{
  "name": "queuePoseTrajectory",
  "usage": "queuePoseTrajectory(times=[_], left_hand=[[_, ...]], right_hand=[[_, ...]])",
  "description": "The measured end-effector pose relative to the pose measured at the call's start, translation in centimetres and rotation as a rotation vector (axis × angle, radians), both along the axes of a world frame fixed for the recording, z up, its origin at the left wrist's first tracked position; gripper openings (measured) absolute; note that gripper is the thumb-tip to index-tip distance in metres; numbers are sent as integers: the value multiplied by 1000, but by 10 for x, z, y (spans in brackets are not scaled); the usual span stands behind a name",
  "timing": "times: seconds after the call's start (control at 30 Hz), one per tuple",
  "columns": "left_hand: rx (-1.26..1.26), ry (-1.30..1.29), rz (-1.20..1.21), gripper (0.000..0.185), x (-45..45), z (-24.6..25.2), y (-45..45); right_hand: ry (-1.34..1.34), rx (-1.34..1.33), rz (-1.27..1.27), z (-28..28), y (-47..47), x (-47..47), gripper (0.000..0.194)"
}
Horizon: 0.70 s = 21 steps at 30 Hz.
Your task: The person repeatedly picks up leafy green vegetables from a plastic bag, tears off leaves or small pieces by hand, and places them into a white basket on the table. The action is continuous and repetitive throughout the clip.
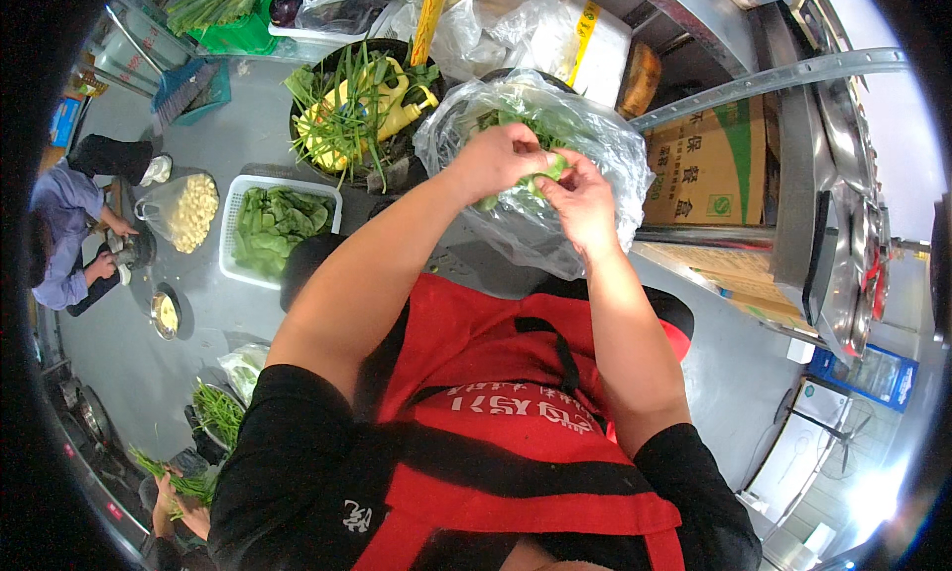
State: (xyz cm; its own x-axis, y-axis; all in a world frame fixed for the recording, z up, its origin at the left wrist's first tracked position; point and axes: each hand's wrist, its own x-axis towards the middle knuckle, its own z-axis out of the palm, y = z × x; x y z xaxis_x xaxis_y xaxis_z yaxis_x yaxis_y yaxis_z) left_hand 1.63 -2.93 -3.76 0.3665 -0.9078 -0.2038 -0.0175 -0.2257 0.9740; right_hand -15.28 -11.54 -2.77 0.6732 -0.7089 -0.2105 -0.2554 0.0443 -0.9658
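Observation:
My left hand [506,158] and my right hand [584,199] meet over a clear plastic bag [491,232], their fingers closed on a small piece of green leafy vegetable [552,169] between them. Beneath them, more leafy greens [550,128] lie in the wide-mouthed bag. Left of the bag stands a dark round bin [405,143] with long green stems [357,117] and a yellow plastic jug [390,98] in it. A white plastic basket [229,240] of large green leaves [279,225] rests on the floor beside my knee.
One person [67,214] sits at the far left, near a bag of pale pieces [195,212] and a metal bowl [165,314]. Another person's hands [175,500] hold green stems at lower left. A metal shelf with a cardboard box [703,165] stands right; a broom [178,87] is upper left.

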Motion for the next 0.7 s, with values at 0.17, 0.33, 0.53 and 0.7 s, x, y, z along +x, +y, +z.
queuePoseTrajectory(times=[0.17,0.33,0.53,0.7], left_hand=[[97,86,45,29,3,19,6],[-153,622,427,18,37,16,19],[-282,766,350,21,39,17,15],[-172,553,320,22,44,28,14]], right_hand=[[22,-175,50,-7,4,16,57],[462,-398,150,-34,-25,32,24],[737,-910,284,-79,-23,65,27],[631,-833,195,-80,-34,57,28]])
